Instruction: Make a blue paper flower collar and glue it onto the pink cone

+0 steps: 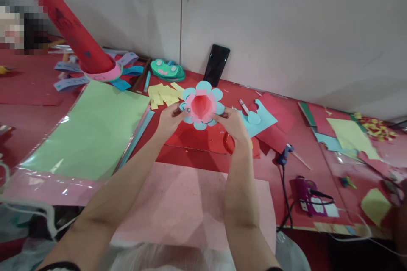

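Held up between both hands is a paper flower (209, 114), with light blue rounded petals around a pink ring and a red hollow middle. My left hand (172, 117) pinches its left edge, thumb on the pink ring. On the opposite side my right hand (231, 122) grips the edge in the same way, fingers behind the petals. Below the flower lies a red paper sheet (190, 139). Close to the left hand are several yellow paper strips (163, 94). A cut light blue paper sheet (265, 117) lies right of the right hand.
A red paper tube (73, 29) rises at the left, near a plastic-wrapped green paper stack (92, 131). A black phone (216, 64) leans on the wall beside green frog-face cutouts (167, 70). At right are a glue gun (284, 154) and a purple power box (310, 197) with cables.
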`<state>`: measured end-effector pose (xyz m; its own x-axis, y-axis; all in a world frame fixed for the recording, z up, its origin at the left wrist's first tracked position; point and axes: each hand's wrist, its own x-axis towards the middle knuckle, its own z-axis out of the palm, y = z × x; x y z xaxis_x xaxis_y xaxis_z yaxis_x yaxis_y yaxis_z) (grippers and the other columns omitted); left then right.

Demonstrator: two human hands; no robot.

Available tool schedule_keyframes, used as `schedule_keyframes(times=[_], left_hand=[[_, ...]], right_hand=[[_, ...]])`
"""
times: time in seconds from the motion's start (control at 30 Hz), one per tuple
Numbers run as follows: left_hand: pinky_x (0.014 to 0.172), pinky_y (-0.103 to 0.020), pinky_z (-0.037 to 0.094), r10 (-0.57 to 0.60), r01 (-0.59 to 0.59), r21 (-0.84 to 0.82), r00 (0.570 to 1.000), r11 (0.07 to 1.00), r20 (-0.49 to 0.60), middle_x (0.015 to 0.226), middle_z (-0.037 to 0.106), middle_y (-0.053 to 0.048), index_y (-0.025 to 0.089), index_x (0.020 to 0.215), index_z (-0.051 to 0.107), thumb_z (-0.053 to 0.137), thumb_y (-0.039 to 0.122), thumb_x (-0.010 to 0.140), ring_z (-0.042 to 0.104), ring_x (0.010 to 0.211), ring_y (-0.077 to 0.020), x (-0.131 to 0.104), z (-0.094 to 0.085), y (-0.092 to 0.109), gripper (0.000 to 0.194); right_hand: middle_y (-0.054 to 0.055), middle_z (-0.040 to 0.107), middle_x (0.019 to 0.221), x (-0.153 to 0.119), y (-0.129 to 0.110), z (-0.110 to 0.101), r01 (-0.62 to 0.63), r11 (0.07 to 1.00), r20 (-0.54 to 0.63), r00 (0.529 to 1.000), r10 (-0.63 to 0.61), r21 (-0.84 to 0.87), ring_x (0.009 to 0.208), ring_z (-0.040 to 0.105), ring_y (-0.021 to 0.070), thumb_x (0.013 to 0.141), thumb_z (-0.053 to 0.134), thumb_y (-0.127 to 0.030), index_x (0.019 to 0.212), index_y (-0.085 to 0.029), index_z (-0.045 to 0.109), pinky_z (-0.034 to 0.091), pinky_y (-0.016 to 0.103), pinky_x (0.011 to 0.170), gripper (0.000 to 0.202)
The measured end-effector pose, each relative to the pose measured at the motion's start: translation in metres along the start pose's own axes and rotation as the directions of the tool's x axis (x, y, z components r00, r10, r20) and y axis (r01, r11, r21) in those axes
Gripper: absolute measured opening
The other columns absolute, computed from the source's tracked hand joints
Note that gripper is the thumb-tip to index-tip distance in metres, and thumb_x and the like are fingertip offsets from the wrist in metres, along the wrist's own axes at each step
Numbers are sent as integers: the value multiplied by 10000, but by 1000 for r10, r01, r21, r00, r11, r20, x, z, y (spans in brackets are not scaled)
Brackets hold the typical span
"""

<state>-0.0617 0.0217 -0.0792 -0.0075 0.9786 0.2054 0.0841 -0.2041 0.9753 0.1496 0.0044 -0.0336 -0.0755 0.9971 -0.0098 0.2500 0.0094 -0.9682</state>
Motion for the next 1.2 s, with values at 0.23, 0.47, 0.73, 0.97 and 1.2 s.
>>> schedule_keyframes(times=[0.23, 0.47, 0.73, 0.97, 1.2], left_hand=[[556, -228, 418, 15, -16, -12, 1000, 1000, -17, 616, 551, 34, 188, 685, 556, 685, 459, 712, 506, 573, -103, 0, 2, 0, 302], [604, -225, 424, 96, -93, 35, 989, 995, -110, 677, 580, 25, 189, 735, 602, 660, 391, 747, 518, 631, -101, 3, -2, 2, 210], [561, -220, 403, 91, -86, 76, 993, 993, -70, 640, 557, 30, 188, 685, 580, 661, 408, 748, 500, 596, -95, 2, 0, -2, 244], [568, -223, 408, 110, -103, 111, 993, 988, -52, 667, 578, 22, 193, 712, 582, 642, 413, 766, 516, 614, -104, 3, -1, -6, 234], [561, -233, 415, 122, -114, 110, 990, 987, -66, 666, 588, 15, 198, 708, 581, 655, 414, 762, 521, 607, -111, 3, 0, -5, 235]], right_hand=[[52, 741, 797, 1, 0, 0, -2, 1000, -4, 1000, 2, -21, 756, 687, 208, 705, 712, -414, 842, -179, 728, 547, 356, 743, 273], [46, 721, 800, 1, 3, 2, 18, 1000, 90, 996, -17, -5, 770, 668, 202, 699, 706, -413, 813, -173, 701, 533, 338, 709, 266], [17, 678, 873, 5, 0, 3, 120, 991, -137, 982, -127, -61, 811, 622, 148, 696, 711, -409, 892, -200, 641, 503, 295, 751, 295], [-8, 630, 714, 10, 2, 9, 111, 994, -223, 969, -110, -9, 693, 582, 129, 713, 682, -404, 728, -192, 635, 496, 278, 673, 217], [5, 663, 759, 9, 3, 8, 84, 995, -162, 984, -76, 43, 747, 615, 147, 710, 690, -404, 782, -190, 656, 513, 299, 704, 228]])
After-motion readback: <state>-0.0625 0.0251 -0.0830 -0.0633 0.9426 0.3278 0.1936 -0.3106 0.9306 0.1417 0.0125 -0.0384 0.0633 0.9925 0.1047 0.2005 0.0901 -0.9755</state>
